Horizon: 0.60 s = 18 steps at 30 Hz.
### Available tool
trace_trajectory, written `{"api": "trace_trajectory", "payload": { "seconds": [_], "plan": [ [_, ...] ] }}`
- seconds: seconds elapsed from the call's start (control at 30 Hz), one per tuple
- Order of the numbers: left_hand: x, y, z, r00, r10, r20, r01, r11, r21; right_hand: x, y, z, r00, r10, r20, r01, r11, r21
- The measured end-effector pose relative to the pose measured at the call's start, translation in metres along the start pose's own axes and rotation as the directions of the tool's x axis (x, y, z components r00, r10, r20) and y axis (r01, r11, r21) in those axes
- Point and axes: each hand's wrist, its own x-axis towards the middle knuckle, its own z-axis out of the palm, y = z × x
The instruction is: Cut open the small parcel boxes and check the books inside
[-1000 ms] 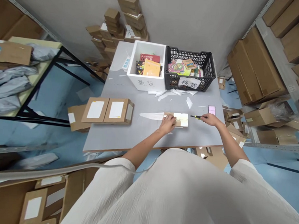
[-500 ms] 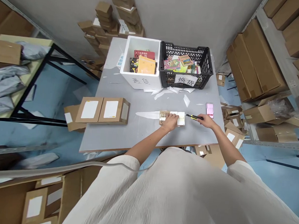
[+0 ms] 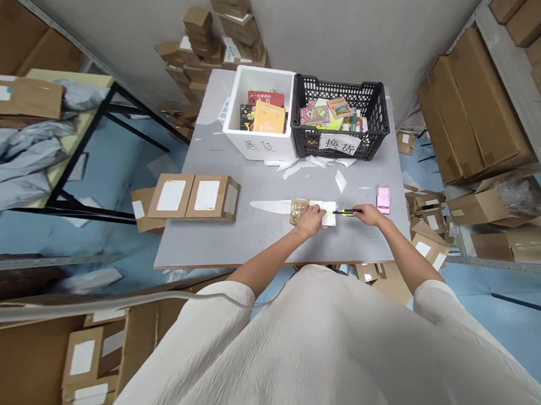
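At the far left, one flat cardboard box [image 3: 31, 98] and several grey plastic parcels [image 3: 19, 159], too overlapped to be counted, are held on a side table [image 3: 98, 80]. On the left of the grey worktable [image 3: 195, 247], two labelled boxes [image 3: 206, 197] are set side by side, one white label being shown on the top of each. On the far side, three book covers, one red, one black and one orange, can be made out in one white bin [image 3: 261, 146]. Just right of it stands one black crate [image 3: 309, 147], marked by one paper sign [image 3: 339, 144]; its overlapping books cannot be surely counted.

Near the middle, one small package [image 3: 299, 211] is lain upon by the left hand [image 3: 312, 221]; whether it is gripped by the fingers cannot be told. To its right, one yellow-and-black knife [image 3: 348, 212] is held in the closed fingers of the right hand [image 3: 368, 214], its tip pointed leftward at the package's right end; whether contact is made cannot be told. Farther right, one phone [image 3: 383, 199] is laid on the worktable.
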Motion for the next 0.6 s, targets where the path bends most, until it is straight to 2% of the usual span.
{"api": "trace_trajectory", "payload": {
  "seconds": [0.13, 0.33, 0.47, 0.6],
  "plan": [
    [0.000, 0.000, -0.002, 1.000, 0.000, 0.014, 0.000, 1.000, 0.016, 0.005, -0.002, 0.008, 0.999, -0.013, 0.037, 0.008, 0.991, 0.133],
    [0.001, 0.000, -0.004, 1.000, 0.007, 0.021, -0.009, 0.998, 0.063, -0.014, 0.005, 0.030, 0.992, -0.004, 0.125, -0.046, 0.918, 0.394],
    [0.001, 0.000, -0.004, 1.000, 0.009, 0.024, -0.011, 0.997, 0.083, -0.025, 0.012, 0.042, 0.988, 0.033, 0.150, -0.101, 0.873, 0.478],
    [0.000, 0.000, -0.005, 1.000, 0.015, 0.026, -0.017, 0.998, 0.062, -0.029, 0.017, 0.045, 0.988, 0.019, 0.154, -0.097, 0.850, 0.517]
  ]
}}
